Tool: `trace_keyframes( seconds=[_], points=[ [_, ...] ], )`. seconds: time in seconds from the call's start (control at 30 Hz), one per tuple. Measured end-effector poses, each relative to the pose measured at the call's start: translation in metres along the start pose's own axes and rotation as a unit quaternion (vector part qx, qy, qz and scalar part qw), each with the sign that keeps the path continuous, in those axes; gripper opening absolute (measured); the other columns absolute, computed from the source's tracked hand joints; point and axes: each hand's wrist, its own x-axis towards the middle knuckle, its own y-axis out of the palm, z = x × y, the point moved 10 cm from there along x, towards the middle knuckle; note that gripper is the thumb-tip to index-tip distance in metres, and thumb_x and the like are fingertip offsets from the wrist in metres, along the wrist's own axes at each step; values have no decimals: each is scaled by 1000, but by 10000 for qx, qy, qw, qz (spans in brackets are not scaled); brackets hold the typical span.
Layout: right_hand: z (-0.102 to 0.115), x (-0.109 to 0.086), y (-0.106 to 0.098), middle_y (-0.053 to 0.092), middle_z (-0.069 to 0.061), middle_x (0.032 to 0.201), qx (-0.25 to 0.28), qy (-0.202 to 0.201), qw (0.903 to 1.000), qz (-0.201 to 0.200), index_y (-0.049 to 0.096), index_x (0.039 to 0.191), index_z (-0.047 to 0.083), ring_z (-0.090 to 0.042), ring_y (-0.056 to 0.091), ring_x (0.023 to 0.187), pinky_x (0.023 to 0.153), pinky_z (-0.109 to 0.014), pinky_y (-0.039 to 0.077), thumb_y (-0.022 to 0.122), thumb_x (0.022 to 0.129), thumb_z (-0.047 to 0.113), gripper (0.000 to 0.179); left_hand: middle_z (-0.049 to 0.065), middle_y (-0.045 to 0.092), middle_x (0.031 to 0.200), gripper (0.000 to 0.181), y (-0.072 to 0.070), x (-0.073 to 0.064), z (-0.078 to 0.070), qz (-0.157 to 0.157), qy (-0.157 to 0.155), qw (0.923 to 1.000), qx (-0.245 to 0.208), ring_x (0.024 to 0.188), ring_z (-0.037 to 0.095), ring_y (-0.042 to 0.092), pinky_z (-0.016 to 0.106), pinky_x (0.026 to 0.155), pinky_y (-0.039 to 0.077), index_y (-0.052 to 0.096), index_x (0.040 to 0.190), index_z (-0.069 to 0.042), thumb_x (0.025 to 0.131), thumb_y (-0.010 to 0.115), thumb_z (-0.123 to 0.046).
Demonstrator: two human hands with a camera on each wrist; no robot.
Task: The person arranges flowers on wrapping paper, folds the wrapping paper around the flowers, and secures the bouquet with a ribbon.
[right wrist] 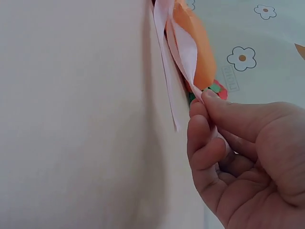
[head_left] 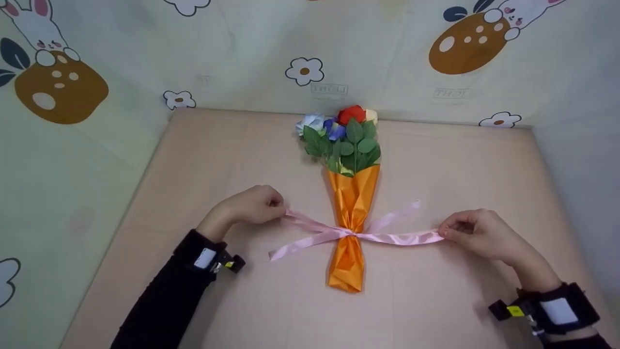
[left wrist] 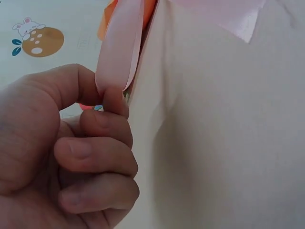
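A bouquet lies on the table with its flowers [head_left: 352, 114] in red, blue and cream at the far end and green leaves below them. Orange wrapping [head_left: 349, 194] covers the stems. Around its narrow waist runs a pink ribbon [head_left: 397, 238], crossed at the front, with two loose tails lying to either side. My left hand [head_left: 254, 203] pinches a ribbon part left of the bouquet; in the left wrist view that ribbon [left wrist: 120, 47] looks looped between thumb and forefinger. On the other side my right hand [head_left: 484, 235] pinches a ribbon length between thumb and fingertips, drawn out nearly straight.
The table [head_left: 242, 300] has a pale pinkish cover. Behind and beside it hangs a light backdrop [head_left: 252, 53] printed with rabbits, brown fruit and flowers. Each forearm wears a black wrist strap [head_left: 557, 310] with a small camera.
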Motion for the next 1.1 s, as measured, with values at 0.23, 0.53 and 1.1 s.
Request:
trace_keyframes(
  seconds=[0.23, 0.53, 1.1],
  points=[
    [8, 4, 4, 74, 1, 90, 22, -197, 9998, -21, 83, 105, 12, -15, 63, 80, 69, -23, 55, 81, 101, 11, 5, 4, 66, 72, 42, 15, -3, 2, -50, -349, 9973, -641, 60, 19, 65, 31, 58, 54, 72, 100, -7, 113, 58, -44],
    [7, 4, 8, 69, -5, 81, 93, -101, 9998, 107, 79, 109, 10, -16, 60, 69, 59, -25, 50, 75, 105, 12, 6, 9, 76, 90, 42, 32, -14, -4, 286, -40, 9872, -1570, 74, 24, 73, 34, 70, 63, 61, 129, -6, 101, 81, -31],
    [2, 4, 4, 69, -3, 80, -126, -4, 9998, 120, 79, 110, 7, -16, 62, 69, 58, -25, 51, 74, 106, 15, 10, 5, 72, 93, 22, 22, -20, -12, -394, 862, 9890, -1138, 79, 21, 70, 30, 74, 61, 71, 128, -5, 107, 73, -11]
  ],
)
